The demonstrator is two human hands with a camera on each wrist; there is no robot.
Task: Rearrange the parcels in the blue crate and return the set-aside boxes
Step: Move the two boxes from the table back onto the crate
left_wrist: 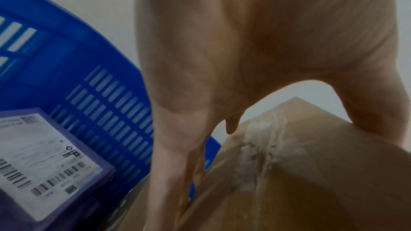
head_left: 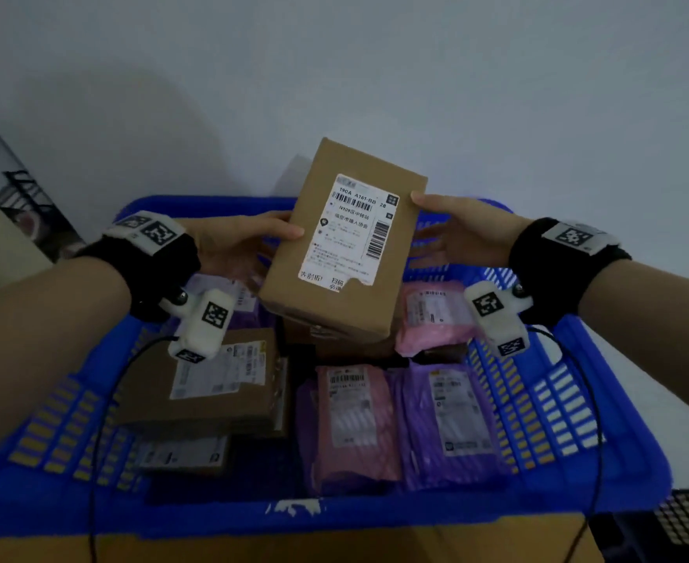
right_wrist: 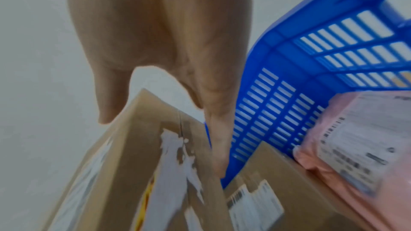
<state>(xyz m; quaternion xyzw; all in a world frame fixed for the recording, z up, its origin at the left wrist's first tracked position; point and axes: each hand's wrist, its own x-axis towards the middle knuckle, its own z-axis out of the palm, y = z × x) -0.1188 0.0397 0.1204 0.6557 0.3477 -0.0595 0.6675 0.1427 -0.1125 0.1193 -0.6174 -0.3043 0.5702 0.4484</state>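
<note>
A brown cardboard box (head_left: 343,241) with a white shipping label hangs tilted above the back of the blue crate (head_left: 603,440). My left hand (head_left: 241,247) grips its left side, thumb on top and fingers underneath. My right hand (head_left: 456,233) grips its right side the same way. In the left wrist view the box (left_wrist: 311,173) shows a taped seam under my left hand (left_wrist: 222,76). In the right wrist view my right hand (right_wrist: 177,59) clasps the box (right_wrist: 133,173), which bears torn white label scraps.
The crate holds flat cardboard boxes (head_left: 209,384) at the left, another box (right_wrist: 278,191) under the held one, pink mailers (head_left: 355,420) and purple mailers (head_left: 452,416). A plain wall stands behind. A dark crate (head_left: 680,518) sits at lower right.
</note>
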